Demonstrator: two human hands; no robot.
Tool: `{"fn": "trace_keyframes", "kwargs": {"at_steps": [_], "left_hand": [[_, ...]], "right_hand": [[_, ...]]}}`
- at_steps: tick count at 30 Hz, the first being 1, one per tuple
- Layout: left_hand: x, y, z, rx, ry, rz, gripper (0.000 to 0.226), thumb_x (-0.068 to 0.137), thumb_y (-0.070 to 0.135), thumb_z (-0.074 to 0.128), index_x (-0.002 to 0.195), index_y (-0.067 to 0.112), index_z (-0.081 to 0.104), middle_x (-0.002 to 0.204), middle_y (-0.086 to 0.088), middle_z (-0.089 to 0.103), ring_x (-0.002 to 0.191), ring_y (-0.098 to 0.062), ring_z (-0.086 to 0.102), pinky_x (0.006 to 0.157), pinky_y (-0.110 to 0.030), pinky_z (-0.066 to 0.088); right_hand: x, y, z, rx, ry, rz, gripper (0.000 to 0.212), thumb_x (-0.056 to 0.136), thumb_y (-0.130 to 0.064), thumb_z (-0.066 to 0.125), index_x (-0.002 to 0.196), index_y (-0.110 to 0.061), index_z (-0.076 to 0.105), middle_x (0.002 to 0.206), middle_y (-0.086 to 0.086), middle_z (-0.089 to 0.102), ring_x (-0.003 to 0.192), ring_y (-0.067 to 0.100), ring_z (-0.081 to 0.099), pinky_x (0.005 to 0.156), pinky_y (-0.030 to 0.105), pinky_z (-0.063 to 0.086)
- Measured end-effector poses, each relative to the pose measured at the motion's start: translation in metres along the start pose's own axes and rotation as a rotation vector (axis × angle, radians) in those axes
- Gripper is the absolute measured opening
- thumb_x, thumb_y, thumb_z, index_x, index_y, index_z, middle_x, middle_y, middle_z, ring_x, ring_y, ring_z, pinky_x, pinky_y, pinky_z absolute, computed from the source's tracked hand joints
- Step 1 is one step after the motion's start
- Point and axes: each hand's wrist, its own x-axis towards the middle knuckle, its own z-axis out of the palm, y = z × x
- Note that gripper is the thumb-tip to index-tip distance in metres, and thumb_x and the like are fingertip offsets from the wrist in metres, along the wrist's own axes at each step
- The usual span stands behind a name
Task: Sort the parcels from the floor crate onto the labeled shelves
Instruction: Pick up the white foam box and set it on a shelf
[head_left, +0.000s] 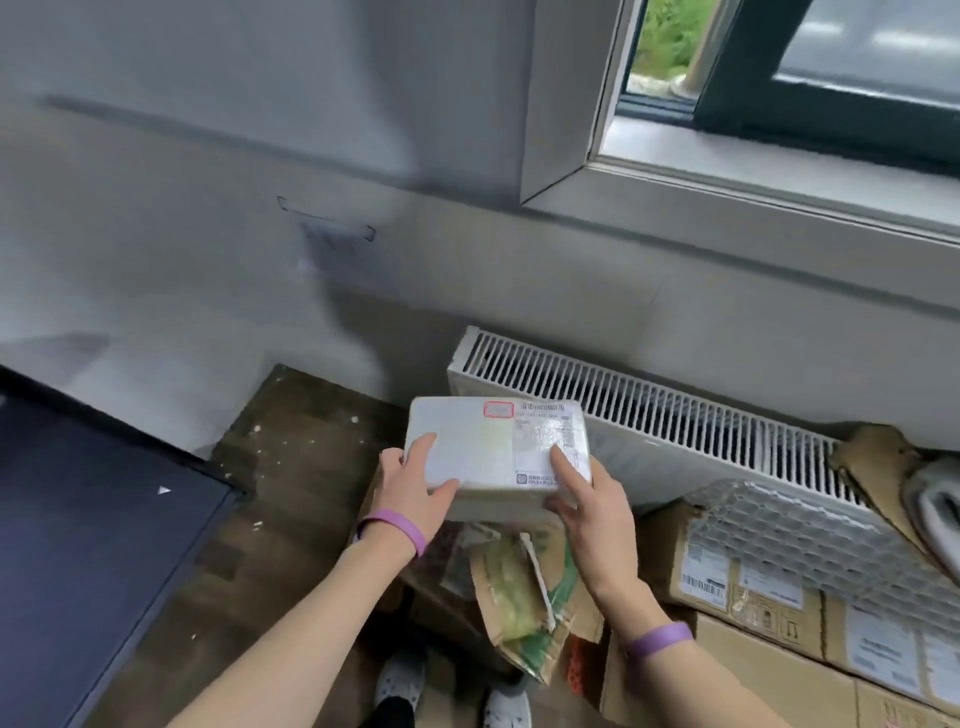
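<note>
While the labeled shelves are nowhere in shot, the parcel (488, 447) is already up off the floor, held out at about mid-frame in front of the white radiator (675, 410) and over a mess of torn packaging (519, 597).

It's a flat whitish box with its long axis running left to right, shipping label (545, 441) facing up. The left hand (410, 483) wraps the left short end, with the thumb and a finger lying over the top face. The right hand (592, 514) grips the right end from below, its forefinger stretched out flat across the label. So both hands are on it, one per end, and neither is nearer.

My guess is this is the read-the-label step. The next move is just carrying it level to whichever shelf matches. More cardboard boxes (753, 587) are stacked at the right.
</note>
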Motion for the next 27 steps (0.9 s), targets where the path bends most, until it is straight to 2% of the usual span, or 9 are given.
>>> {"fn": "trace_keyframes", "kwargs": {"at_steps": [2, 5, 8, 11, 14, 18, 22, 24, 27], "left_hand": [[-0.026, 0.005, -0.034, -0.046, 0.096, -0.007, 0.057, 0.090, 0.038, 0.058, 0.139, 0.036, 0.029, 0.126, 0.000, 0.029, 0.085, -0.018, 0.052, 0.080, -0.028, 0.048], [-0.066, 0.007, -0.086, -0.102, 0.255, -0.027, 0.059, 0.089, 0.038, 0.059, 0.139, 0.038, 0.027, 0.126, 0.001, 0.028, 0.088, -0.023, 0.054, 0.084, -0.034, 0.050], [-0.105, -0.003, -0.132, -0.150, 0.446, -0.005, 0.066, 0.089, 0.035, 0.058, 0.143, 0.035, 0.022, 0.118, 0.003, 0.027, 0.087, -0.018, 0.046, 0.081, -0.026, 0.039], [-0.141, -0.023, -0.181, -0.160, 0.579, -0.012, 0.068, 0.090, 0.032, 0.056, 0.147, 0.033, 0.019, 0.120, 0.000, 0.031, 0.097, -0.024, 0.052, 0.086, -0.027, 0.040], [-0.179, -0.052, -0.225, -0.120, 0.686, -0.076, 0.068, 0.090, 0.033, 0.052, 0.147, 0.037, 0.014, 0.113, 0.003, 0.030, 0.079, -0.023, 0.053, 0.075, -0.031, 0.045], [-0.233, -0.100, -0.270, -0.160, 0.848, -0.108, 0.067, 0.090, 0.030, 0.051, 0.146, 0.039, 0.014, 0.108, 0.006, 0.029, 0.071, -0.018, 0.049, 0.070, -0.028, 0.040], [-0.289, -0.154, -0.314, -0.180, 0.985, -0.133, 0.069, 0.090, 0.030, 0.052, 0.144, 0.043, 0.011, 0.116, 0.003, 0.034, 0.078, -0.019, 0.054, 0.070, -0.031, 0.046], [-0.313, -0.179, -0.335, -0.188, 1.011, -0.139, 0.076, 0.089, 0.034, 0.054, 0.145, 0.046, 0.004, 0.127, 0.001, 0.034, 0.088, -0.023, 0.058, 0.076, -0.030, 0.045], [-0.341, -0.212, -0.357, -0.242, 0.989, -0.149, 0.086, 0.088, 0.035, 0.057, 0.147, 0.046, -0.005, 0.152, -0.002, 0.022, 0.122, -0.028, 0.049, 0.089, -0.027, 0.034]], "right_hand": [[0.008, -0.034, -0.012, 0.045, -0.008, -0.072, 0.027, 0.095, -0.027, 0.060, 0.121, -0.034, 0.061, 0.120, -0.016, 0.062, 0.099, 0.003, 0.063, 0.075, 0.013, 0.051], [0.018, -0.086, -0.017, 0.016, -0.040, -0.252, 0.024, 0.094, -0.028, 0.061, 0.118, -0.035, 0.062, 0.113, -0.018, 0.064, 0.086, 0.008, 0.066, 0.072, 0.013, 0.052], [0.024, -0.137, -0.011, -0.027, -0.041, -0.422, 0.033, 0.090, -0.058, 0.056, 0.115, -0.040, 0.065, 0.103, -0.017, 0.069, 0.087, 0.007, 0.069, 0.069, 0.014, 0.053], [0.015, -0.193, 0.002, 0.006, -0.104, -0.510, 0.028, 0.092, -0.042, 0.060, 0.120, -0.047, 0.060, 0.117, -0.021, 0.064, 0.102, 0.008, 0.063, 0.081, 0.015, 0.048], [0.001, -0.239, 0.029, -0.082, -0.049, -0.738, 0.052, 0.081, -0.016, 0.075, 0.126, -0.036, 0.059, 0.126, -0.010, 0.062, 0.091, 0.025, 0.060, 0.070, 0.029, 0.047], [-0.032, -0.304, 0.073, -0.096, -0.045, -0.783, 0.053, 0.083, -0.022, 0.071, 0.130, -0.040, 0.056, 0.136, -0.010, 0.056, 0.103, 0.024, 0.056, 0.081, 0.035, 0.048], [-0.079, -0.357, 0.114, 0.008, -0.054, -0.916, 0.055, 0.079, -0.018, 0.078, 0.127, -0.039, 0.060, 0.129, -0.011, 0.061, 0.098, 0.021, 0.057, 0.075, 0.034, 0.051], [-0.102, -0.379, 0.133, 0.032, -0.068, -0.972, 0.057, 0.077, -0.015, 0.080, 0.126, -0.038, 0.061, 0.129, -0.011, 0.061, 0.097, 0.019, 0.056, 0.072, 0.033, 0.052], [-0.134, -0.407, 0.158, 0.075, -0.066, -1.042, 0.058, 0.076, -0.015, 0.080, 0.125, -0.038, 0.061, 0.132, -0.017, 0.055, 0.100, 0.012, 0.049, 0.074, 0.024, 0.046]]}}
